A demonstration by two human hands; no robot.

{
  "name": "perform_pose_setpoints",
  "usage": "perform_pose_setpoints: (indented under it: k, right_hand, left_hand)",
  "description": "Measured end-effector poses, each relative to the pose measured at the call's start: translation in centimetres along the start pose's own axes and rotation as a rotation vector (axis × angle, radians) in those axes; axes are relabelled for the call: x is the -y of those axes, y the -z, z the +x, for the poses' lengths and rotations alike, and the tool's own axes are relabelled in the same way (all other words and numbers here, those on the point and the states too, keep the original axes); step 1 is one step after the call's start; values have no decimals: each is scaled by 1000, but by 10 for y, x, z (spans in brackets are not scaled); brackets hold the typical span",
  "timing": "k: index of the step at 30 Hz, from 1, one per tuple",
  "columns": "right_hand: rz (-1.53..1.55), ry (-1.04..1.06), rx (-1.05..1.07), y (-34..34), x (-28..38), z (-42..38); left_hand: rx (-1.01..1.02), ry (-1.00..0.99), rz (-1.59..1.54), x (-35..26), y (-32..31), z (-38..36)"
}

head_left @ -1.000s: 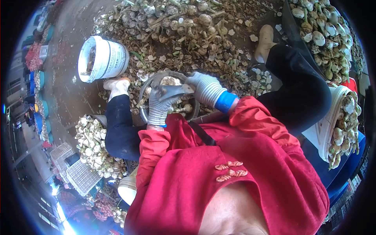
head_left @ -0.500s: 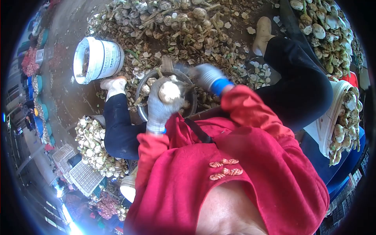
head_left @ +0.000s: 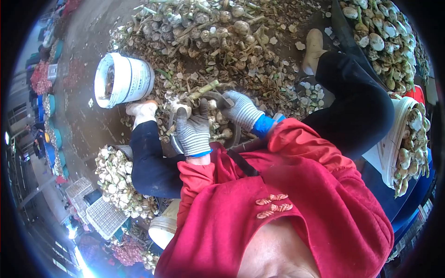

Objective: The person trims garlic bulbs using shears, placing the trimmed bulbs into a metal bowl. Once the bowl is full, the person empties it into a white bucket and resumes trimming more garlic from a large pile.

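My left hand [head_left: 193,132], in a striped grey glove, is palm up with its fingers closed round a garlic bulb [head_left: 180,107]. The bulb's thick stalk [head_left: 204,89] points up and to the right. Gloved too, my right hand [head_left: 242,110] grips a curved, dull grey cutting tool [head_left: 214,97], held right beside the stalk. Below both hands, between my legs, a round tub [head_left: 237,134] has several garlic bulbs in it, partly hidden by my hands.
A white bucket [head_left: 139,79] lies tipped at the left. Untrimmed garlic [head_left: 199,23] is heaped ahead, amid peelings. Trimmed bulbs [head_left: 118,180] are piled at my left; a filled white container [head_left: 387,148] stands right. Crates [head_left: 106,215] are at lower left.
My left hand has turned and moved slightly; the bulb in it now shows a long stalk instead of a white round face. My right hand has come in beside the stalk with the tool.
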State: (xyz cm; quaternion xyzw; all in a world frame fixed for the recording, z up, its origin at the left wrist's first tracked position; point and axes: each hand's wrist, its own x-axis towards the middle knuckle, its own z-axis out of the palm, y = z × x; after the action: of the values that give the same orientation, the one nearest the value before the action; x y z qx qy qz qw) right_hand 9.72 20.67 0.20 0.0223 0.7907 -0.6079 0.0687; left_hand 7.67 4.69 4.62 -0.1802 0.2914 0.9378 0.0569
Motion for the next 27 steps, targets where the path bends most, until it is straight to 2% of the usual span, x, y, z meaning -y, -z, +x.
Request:
perform_pose_setpoints:
  k: [1, 4, 5, 7, 8, 10, 11, 12, 13, 14, 15, 16, 18, 19, 20, 22, 23, 24, 25, 26, 27]
  right_hand:
    - [12, 15, -6, -3, -4, 4]
    - [99, -145, -18, -5, -3, 11]
    - [147, -101, 36, -8, -19, 13]
    - [-24, -162, 101, -13, -46, 5]
    - [-115, -184, 127, -10, -59, 6]
    - [-113, -398, 285, -7, -90, 1]
    - [-222, -385, 239, -7, -99, 6]
    - [-256, -352, 250, -16, -137, 20]
    - [-88, -483, 132, -2, -111, 17]
    - [-83, -530, 99, -2, -114, 17]
    - [-78, -579, 65, 1, -121, 20]
    - [-75, -628, 31, 2, -127, 21]
    - [-22, -580, -21, -2, -142, 22]
    - [-47, -596, -2, 1, -136, 20]
    - [-182, -562, 128, 4, -131, 24]
    - [-453, -484, 390, 3, -125, 30]
    - [-429, -567, 441, -3, -122, 30]
    - [-396, -510, 419, -10, -127, 22]
    - [-362, -452, 399, -18, -141, 10]
    - [-314, -543, 487, -36, -168, 11]
    - [-274, -635, 573, -54, -196, 13]
  left_hand:
    - [-2, 23, 4, 5, -1, -1]
    - [60, 54, 7, 15, -22, -9]
    - [68, 73, -25, 17, -26, -8]
    - [94, 51, -25, 14, -37, -6]
    - [291, 65, -142, 9, -38, -1]
    - [268, -36, -48, -8, -53, -2]
    - [347, -57, -15, -21, -49, -2]
    - [229, -85, 93, -34, -44, -6]
    - [109, -99, 201, -47, -39, -10]
    - [-37, -240, 461, -61, -5, -3]
    - [-169, -170, 741, -75, 15, -5]
    - [-150, -111, 987, -90, 46, -4]
    - [-216, -39, 1392, -96, 101, -3]
    - [-302, 121, 1561, -96, 113, 4]
    - [-30, 244, 1641, -101, 125, -6]
    - [-93, 210, 1846, -103, 135, -2]
    - [-185, 377, 1830, -111, 143, 15]
    - [-370, 127, 1668, -104, 127, 13]
    - [-426, 150, 1684, -113, 159, 29]
    - [-482, 172, 1700, -121, 191, 46]
    - [-567, 223, 1758, -120, 198, 52]
